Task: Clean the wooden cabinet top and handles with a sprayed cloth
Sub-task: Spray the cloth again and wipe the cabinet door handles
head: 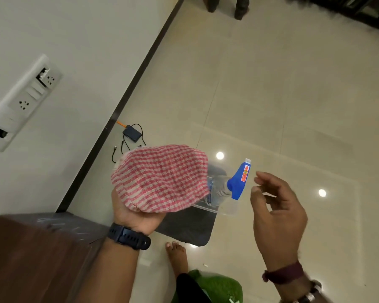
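A red-and-white checked cloth (162, 180) lies draped over my left hand (136, 217), which is palm up and holds it from below. Just right of the cloth is a clear spray bottle with a blue trigger head (239, 180); it appears to stand in a clear plastic container (225, 209) on the floor. My right hand (278, 211) hovers beside the trigger head, fingers apart, touching nothing. The dark brown wooden cabinet top (37, 248) fills the lower left corner, below my left forearm. Its handles are out of sight.
A dark mat (188, 226) lies under the container on the glossy tiled floor. A small black box with cables (131, 133) sits by the dark skirting. A switch panel (24, 101) is on the wall at left. My bare foot (177, 256) and something green (217, 285) are below.
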